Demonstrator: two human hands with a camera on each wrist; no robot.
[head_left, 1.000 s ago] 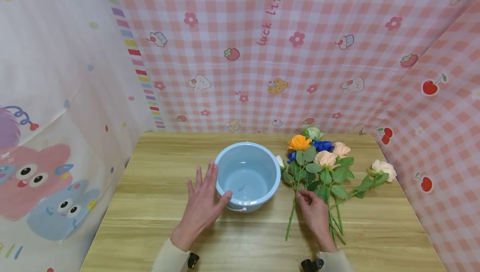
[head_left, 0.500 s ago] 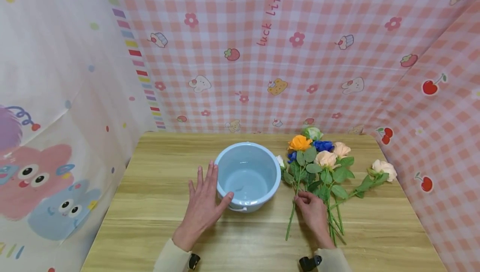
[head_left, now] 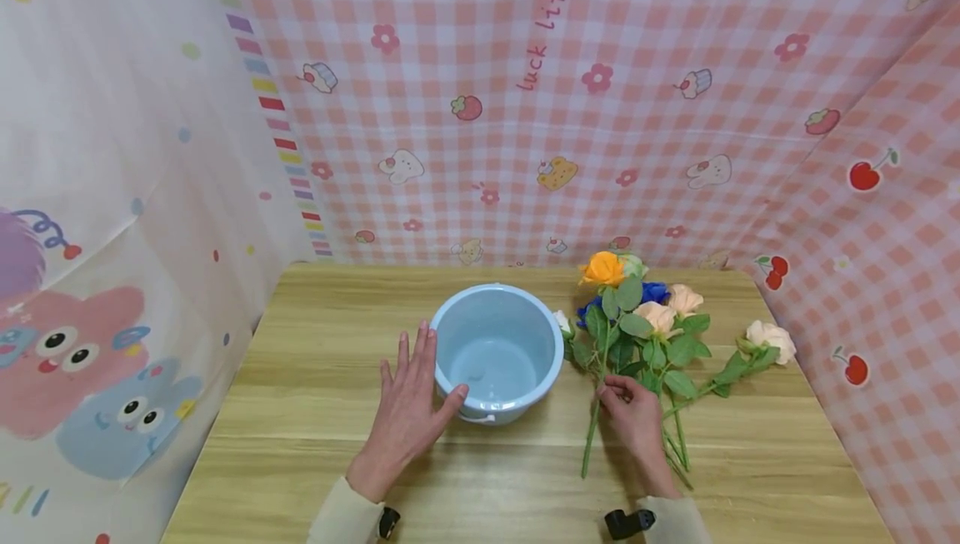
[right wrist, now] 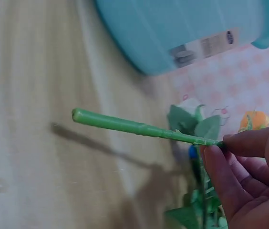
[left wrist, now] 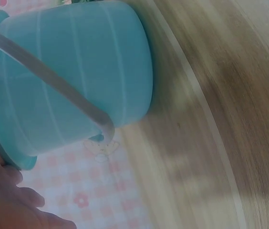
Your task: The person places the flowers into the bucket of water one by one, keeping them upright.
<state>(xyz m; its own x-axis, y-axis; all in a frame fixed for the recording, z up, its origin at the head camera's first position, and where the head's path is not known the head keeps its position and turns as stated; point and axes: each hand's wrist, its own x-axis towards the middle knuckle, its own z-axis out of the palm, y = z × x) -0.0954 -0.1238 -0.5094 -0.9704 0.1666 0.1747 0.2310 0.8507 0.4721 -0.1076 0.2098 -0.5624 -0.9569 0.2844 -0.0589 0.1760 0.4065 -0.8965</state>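
My right hand (head_left: 633, 419) pinches the green stem of an orange rose (head_left: 603, 268) between thumb and fingers. In the right wrist view the stem's cut end (right wrist: 106, 120) points away from the fingertips, above the table with its shadow beneath. My left hand (head_left: 408, 411) lies with straight, spread fingers against the left side of a light blue bucket (head_left: 498, 405), fingertips and thumb at its rim. The left wrist view shows the bucket's ribbed wall (left wrist: 77, 71) and its handle (left wrist: 53, 81) hanging down the side.
Right of the bucket lie blue roses (head_left: 655, 291), peach roses (head_left: 657, 318) and a white one (head_left: 561, 321), with overlapping leaves and stems. A pale rose (head_left: 771, 341) lies apart at the right. Patterned cloth (head_left: 487, 136) hangs behind the wooden table (head_left: 300, 394).
My right hand has lifted the orange rose slightly and shifted it a little to the right, its bloom now further back over the green-white one. The left hand stays at the bucket.
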